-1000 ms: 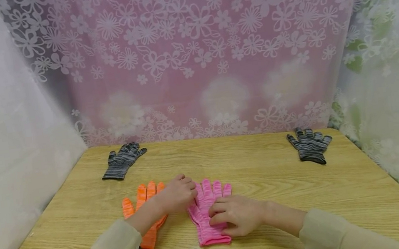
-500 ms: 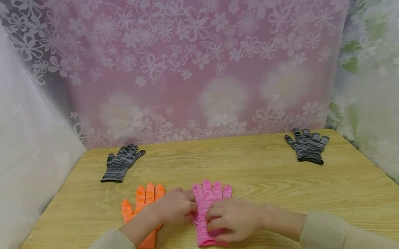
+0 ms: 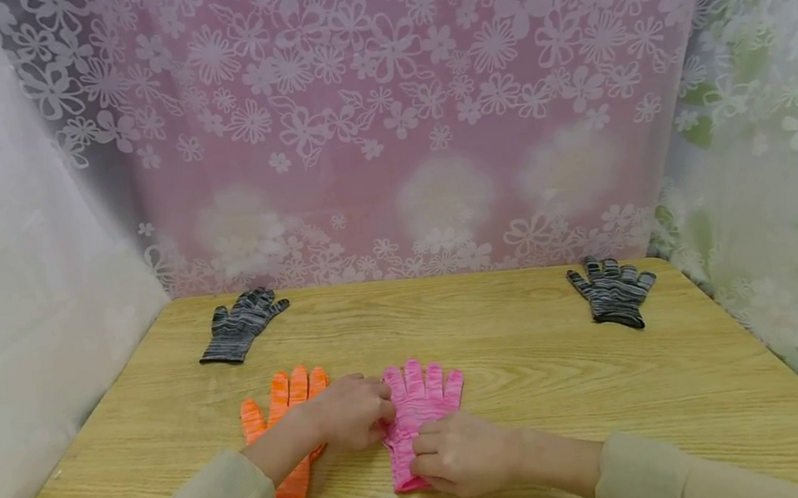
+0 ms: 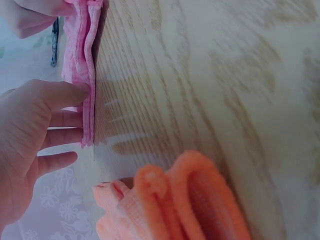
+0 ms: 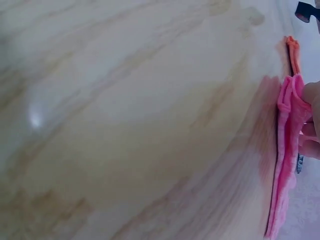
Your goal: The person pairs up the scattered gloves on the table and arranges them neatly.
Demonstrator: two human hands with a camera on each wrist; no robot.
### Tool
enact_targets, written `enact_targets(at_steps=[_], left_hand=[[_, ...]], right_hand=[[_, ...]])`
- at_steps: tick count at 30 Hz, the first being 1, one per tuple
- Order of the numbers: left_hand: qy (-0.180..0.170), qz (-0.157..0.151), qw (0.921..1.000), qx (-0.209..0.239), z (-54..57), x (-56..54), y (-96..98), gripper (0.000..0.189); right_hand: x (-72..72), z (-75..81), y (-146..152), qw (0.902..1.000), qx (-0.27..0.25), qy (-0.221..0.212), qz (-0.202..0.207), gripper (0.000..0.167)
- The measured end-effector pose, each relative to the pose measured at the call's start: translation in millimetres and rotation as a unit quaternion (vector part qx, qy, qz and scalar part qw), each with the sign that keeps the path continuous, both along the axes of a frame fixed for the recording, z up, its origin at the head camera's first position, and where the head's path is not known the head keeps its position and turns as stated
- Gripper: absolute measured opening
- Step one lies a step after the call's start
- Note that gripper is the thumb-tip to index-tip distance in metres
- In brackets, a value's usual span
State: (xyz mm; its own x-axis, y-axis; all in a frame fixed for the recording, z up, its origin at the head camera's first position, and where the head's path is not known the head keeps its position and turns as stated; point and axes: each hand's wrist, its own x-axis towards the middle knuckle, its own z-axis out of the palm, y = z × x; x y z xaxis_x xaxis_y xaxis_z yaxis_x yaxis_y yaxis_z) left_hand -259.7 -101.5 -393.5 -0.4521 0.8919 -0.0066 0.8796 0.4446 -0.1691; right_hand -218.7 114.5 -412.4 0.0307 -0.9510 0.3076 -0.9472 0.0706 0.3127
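Observation:
A pink knit glove (image 3: 419, 402) lies at the front middle of the table, fingers pointing away from me. My left hand (image 3: 352, 411) rests on its left side. In the left wrist view the thumb touches the glove's edge and the fairly straight fingers reach its top. My right hand (image 3: 467, 452) pinches the glove near the cuff with bent fingers, covering its lower right part. Layered cuff edges of the pink glove (image 5: 285, 130) show in the right wrist view. An orange glove (image 3: 297, 481) lies to the left, partly under my left forearm.
A grey-and-black striped glove (image 3: 239, 329) lies at the back left, and another striped glove (image 3: 614, 292) at the back right. Flowered pink cloth (image 3: 382, 117) hangs behind the wooden table (image 3: 533, 349). Pale sheets flank both sides.
My left hand has come nearer, from beside the pink glove's fingers to its side. My right hand has slid towards me to the cuff, uncovering more of the palm.

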Motion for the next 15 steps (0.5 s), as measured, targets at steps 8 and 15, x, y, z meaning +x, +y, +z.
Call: enact_targets(at_steps=[8,15], left_hand=[[-0.007,0.001,0.9999,0.008,-1.9,-0.3,0.3,0.007],[0.004,0.002,1.0000,0.004,1.9,-0.3,2.3,0.013]], right_hand=[[5.9,-7.2,1.3,0.9997,0.010,0.006,-0.020,0.011],[4.5,-6.7,1.4,0.9989,0.034,0.026,-0.018,0.020]])
